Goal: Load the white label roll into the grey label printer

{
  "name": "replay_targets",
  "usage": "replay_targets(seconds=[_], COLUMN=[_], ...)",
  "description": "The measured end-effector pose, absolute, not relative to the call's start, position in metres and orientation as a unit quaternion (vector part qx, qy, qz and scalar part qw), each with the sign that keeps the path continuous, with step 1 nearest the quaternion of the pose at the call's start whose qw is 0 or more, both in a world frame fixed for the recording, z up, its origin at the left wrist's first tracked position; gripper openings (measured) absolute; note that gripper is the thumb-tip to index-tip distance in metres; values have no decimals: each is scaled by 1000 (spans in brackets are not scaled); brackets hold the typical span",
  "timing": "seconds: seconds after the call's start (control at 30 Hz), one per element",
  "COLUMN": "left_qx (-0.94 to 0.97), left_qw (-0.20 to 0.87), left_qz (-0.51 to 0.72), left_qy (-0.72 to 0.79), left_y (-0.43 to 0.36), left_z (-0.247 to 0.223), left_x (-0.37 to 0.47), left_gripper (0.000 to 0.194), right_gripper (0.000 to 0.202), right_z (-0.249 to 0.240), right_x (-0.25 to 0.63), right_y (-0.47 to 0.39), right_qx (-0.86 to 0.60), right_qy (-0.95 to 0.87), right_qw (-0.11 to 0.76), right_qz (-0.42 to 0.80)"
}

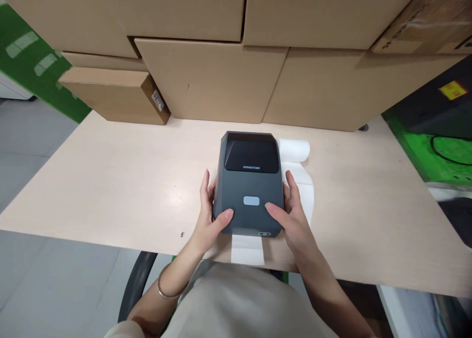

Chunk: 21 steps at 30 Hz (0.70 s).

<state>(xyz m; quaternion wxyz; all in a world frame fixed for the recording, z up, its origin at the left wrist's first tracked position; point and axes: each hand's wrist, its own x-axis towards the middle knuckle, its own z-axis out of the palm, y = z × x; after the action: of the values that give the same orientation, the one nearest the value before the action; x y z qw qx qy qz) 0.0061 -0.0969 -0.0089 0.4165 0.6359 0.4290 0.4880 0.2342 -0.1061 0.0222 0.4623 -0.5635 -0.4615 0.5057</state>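
A dark grey label printer with a glossy black window and a pale button is in front of me at the table's near edge. My left hand grips its left side, thumb on the top face. On the opposite side my right hand holds it the same way, its thumb near the button. A blank white label strip sticks out from the printer's front. Behind and to the right lies a roll of white label paper, its loose band curving past my right hand.
Large cardboard boxes are stacked along the back of the light wooden table. A smaller flat carton stands at the back left. A dark chair part is below the front edge. Black equipment sits at right.
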Motion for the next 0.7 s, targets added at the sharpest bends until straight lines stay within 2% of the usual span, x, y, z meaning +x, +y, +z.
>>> replay_targets(seconds=[0.07,0.13,0.23,0.37,0.57,0.7], left_qx=[662,707,793,837,854,837], left_qw=[307,171,64,45,15,81], left_qz=[531,564,527,470,424,453], left_qy=[432,391,298,277,302,294], left_y=[-97,-94,-89,-86,-87,-85], left_z=[-2,8,23,31,42,40], left_x=[7,6,3,3,10,7], left_gripper=[94,92,94,94,80,80], right_gripper=[97,87,77,62,64,57], right_z=[22,24,28,30,39,49], right_x=[238,245,255,261,260,264], right_y=[-109,-111,-109,-103,-97,-92], right_qx=[-566,-542,-459,-403,-391,-378], right_qy=[-540,-645,-781,-845,-859,-883], right_qw=[480,483,419,351,330,276], right_qz=[397,240,66,-15,-26,-11])
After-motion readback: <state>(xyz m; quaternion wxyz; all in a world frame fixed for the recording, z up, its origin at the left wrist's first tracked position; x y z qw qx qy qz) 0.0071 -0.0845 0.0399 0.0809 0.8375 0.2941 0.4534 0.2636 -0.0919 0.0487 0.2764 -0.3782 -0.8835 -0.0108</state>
